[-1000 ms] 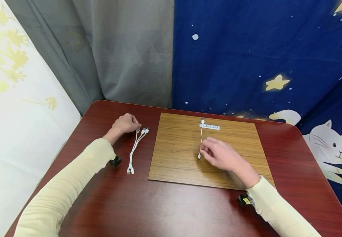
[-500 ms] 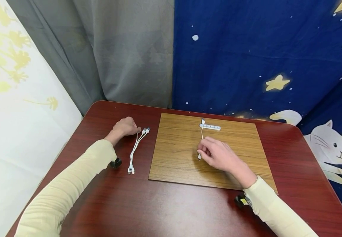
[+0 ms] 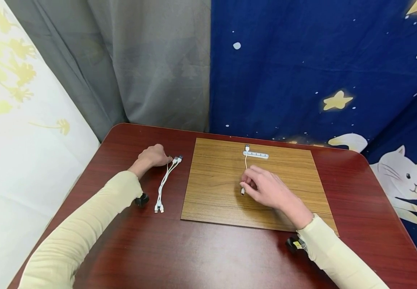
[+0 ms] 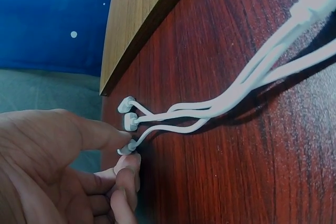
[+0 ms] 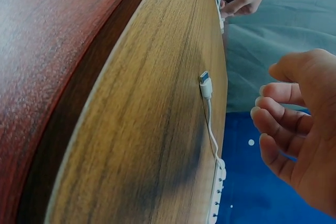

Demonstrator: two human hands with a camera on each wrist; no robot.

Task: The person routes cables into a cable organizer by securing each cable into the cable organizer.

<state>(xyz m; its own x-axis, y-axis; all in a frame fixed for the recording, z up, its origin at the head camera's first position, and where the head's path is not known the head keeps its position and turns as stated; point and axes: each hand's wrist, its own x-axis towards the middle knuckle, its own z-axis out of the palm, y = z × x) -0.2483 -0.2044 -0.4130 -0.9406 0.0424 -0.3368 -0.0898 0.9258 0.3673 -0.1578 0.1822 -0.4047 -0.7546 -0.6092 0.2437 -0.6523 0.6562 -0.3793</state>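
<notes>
On the left of the table, my left hand (image 3: 152, 155) pinches the plug end of one white USB cable (image 4: 127, 148) between thumb and forefinger. Beside it lie the other white cables (image 3: 166, 176), their plugs close to my fingers and their small connectors toward me. My right hand (image 3: 264, 186) hovers over a wooden board (image 3: 208, 192), fingers loosely bent and holding nothing. Below it a single white charging cable (image 5: 209, 114) lies on the board, running into the first slot of a pale cable clip strip (image 3: 259, 155). In the head view that hand hides part of this cable.
The board lies on a dark red table (image 3: 201, 257). Behind the table's far edge hang a grey curtain (image 3: 161, 80) and a blue curtain (image 3: 284, 80) with stars. A white patterned cloth (image 3: 31, 160) hangs at the left.
My left hand has come slightly nearer to me, and its fingers now cover the plug that showed before. The right hand has shifted a little left over the cable.
</notes>
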